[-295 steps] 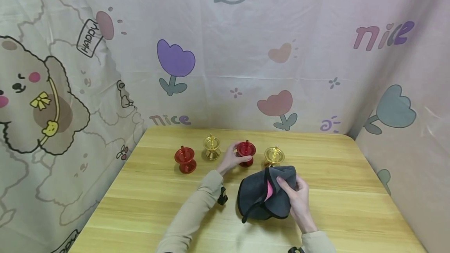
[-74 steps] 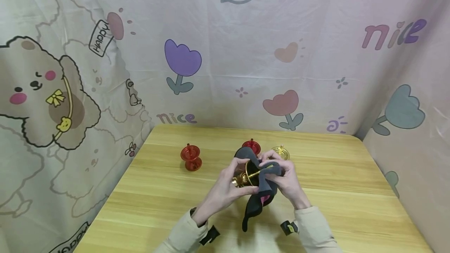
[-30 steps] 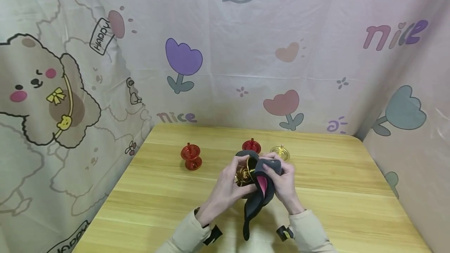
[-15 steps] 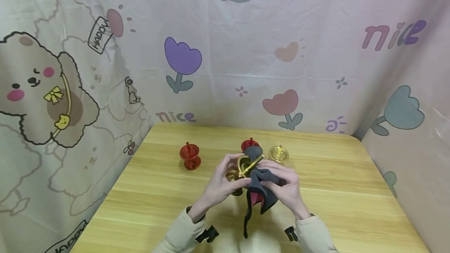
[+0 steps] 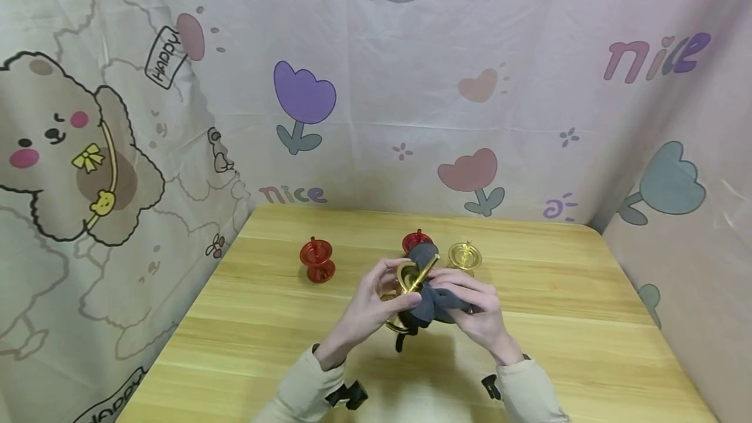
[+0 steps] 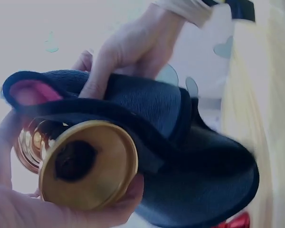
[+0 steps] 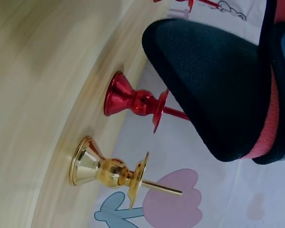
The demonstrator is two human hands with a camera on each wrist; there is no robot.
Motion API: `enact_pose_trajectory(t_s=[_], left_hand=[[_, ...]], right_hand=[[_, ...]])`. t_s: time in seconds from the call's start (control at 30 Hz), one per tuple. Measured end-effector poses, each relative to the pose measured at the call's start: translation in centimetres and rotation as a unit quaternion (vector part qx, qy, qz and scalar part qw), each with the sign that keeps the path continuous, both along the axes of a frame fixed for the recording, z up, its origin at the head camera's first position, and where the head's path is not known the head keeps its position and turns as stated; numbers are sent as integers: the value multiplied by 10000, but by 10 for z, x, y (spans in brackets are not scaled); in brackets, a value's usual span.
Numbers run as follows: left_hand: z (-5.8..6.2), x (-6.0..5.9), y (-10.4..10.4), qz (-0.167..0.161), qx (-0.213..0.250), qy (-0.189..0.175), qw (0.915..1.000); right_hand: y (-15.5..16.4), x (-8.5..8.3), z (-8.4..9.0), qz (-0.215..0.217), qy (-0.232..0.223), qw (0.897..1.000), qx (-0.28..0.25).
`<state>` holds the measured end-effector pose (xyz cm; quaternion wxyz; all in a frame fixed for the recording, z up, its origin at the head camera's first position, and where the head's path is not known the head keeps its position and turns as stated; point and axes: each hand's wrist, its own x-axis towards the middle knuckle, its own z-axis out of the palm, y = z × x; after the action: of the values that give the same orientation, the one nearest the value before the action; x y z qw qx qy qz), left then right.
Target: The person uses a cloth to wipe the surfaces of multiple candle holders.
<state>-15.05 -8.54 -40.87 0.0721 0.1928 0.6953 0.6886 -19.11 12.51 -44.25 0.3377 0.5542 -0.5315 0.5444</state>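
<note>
My left hand grips a gold candle holder, tilted above the table, its shallow cup and thin post leaning up to the right. The hollow underside of its base faces the left wrist view. In my right hand is a dark grey cloth, pinched and bunched against the holder's right side. Black edging and a pink lining show on the cloth. The holder's stem is partly hidden by the left fingers.
On the wooden table stand a red candle holder at left, another red one behind the cloth, and a gold one to its right. A patterned curtain hangs behind.
Earlier my left hand was at the middle red holder; the gold one beside it has since been picked up. Over the last half second the cloth's hanging corner has drawn up below the holder.
</note>
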Motion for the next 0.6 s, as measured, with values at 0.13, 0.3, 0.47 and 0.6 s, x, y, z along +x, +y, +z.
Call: enact_pose_trajectory(t_s=[0.13, 0.3, 0.47, 0.6], left_hand=[[-3, -4, 2, -658, 888, -735, 9911], [-4, -7, 2, -1128, 1381, -1263, 9758], [-3, -6, 0, -888, 708, -990, 9886], [-8, -2, 0, -569, -51, -97, 9983]], right_hand=[[3, -3, 0, 252, -303, 9991, -133], [4, -5, 1, 256, -419, 9987, -99], [3, -5, -2, -228, -271, 9993, -132], [6, -4, -4, -778, -539, 9947, -403]])
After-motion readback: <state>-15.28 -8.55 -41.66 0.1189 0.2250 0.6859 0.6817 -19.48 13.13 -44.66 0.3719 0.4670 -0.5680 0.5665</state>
